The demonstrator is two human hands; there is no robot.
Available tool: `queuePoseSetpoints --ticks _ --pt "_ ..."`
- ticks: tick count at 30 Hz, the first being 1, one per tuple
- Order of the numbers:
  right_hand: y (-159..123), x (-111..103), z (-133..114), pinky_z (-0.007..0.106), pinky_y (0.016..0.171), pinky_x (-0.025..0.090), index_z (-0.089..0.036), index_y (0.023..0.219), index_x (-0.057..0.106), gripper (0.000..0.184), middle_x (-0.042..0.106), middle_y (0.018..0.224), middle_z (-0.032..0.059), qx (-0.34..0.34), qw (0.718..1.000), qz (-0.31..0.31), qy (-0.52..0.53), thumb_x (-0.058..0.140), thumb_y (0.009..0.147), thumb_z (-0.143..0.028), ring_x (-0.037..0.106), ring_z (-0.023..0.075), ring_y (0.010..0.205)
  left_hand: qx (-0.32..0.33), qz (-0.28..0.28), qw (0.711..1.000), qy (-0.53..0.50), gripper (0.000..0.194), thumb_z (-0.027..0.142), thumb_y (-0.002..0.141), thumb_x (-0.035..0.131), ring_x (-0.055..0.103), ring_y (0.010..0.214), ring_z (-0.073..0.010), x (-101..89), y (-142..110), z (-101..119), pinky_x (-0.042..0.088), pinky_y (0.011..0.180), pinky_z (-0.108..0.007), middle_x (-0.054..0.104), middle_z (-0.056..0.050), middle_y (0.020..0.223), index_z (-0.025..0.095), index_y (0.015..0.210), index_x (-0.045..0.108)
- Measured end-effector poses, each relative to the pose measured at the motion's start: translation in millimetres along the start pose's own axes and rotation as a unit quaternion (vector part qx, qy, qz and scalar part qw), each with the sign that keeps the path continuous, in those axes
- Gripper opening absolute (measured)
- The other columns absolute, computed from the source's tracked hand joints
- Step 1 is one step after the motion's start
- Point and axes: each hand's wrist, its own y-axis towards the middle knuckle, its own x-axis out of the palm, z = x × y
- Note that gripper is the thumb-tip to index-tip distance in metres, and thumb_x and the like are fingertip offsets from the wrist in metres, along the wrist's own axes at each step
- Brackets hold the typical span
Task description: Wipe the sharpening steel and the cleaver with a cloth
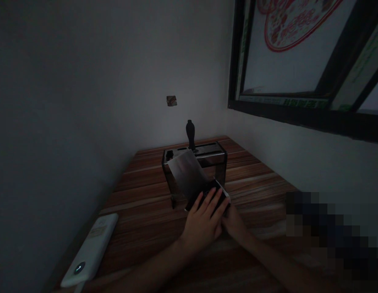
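Between my hands, a broad grey metal blade (187, 173), like a cleaver's, tilts up and to the left. A dark cloth or pad (212, 188) with pale edges lies across its lower part. My left hand (204, 211) spreads its fingers over the dark pad, pressing it to the blade. Beneath it, on the right, my right hand (233, 224) has its fingers closed at the blade's lower end; the handle is hidden. Just behind stands a metal knife rack (212, 150) with slots on top, partly covered by the blade. A black knife handle (190, 132) sticks up from it.
The wood-grain table (140, 191) narrows toward the wall corner. A white oblong device (91, 248) with a round shiny button lies at the left edge. A framed picture (286, 65) with red print hangs on the right wall. A blurred dark patch covers the lower right.
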Motion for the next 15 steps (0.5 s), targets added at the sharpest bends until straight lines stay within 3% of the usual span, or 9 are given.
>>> queuePoseSetpoints --ticks 10,13,15 --pt "1.8 0.4 2.2 0.046 0.099 0.04 -0.016 0.116 0.055 0.046 0.059 0.12 0.0157 -0.004 1.0 -0.013 0.023 0.054 0.071 -0.027 0.052 0.0286 0.115 0.015 -0.018 1.0 -0.009 0.054 0.034 0.091 0.035 0.02 0.137 -0.0187 -8.2 3.6 -4.5 0.018 0.112 -0.038 0.026 -0.001 0.149 0.023 0.142 0.024" --pt "2.1 -1.2 -3.2 0.045 0.09 0.046 -0.018 0.106 0.059 0.039 0.065 0.108 0.0138 -0.001 0.999 -0.028 0.024 0.057 0.069 -0.03 0.058 0.0301 0.105 0.01 -0.025 1.0 -0.016 0.054 0.036 0.091 0.035 0.019 0.138 -0.0185 -13.3 7.8 -12.0 0.016 0.112 -0.038 0.025 -0.001 0.149 0.023 0.142 0.024" --pt "2.1 -2.3 -9.4 0.04 0.076 0.052 -0.019 0.1 0.06 0.032 0.068 0.09 0.0107 0.035 0.998 -0.052 0.03 0.057 0.071 -0.033 0.063 0.0282 0.089 0.002 -0.025 1.0 -0.018 0.055 0.036 0.09 0.036 0.019 0.138 -0.019 -17.6 11.3 -18.8 0.015 0.113 -0.039 0.025 -0.001 0.15 0.023 0.142 0.025"
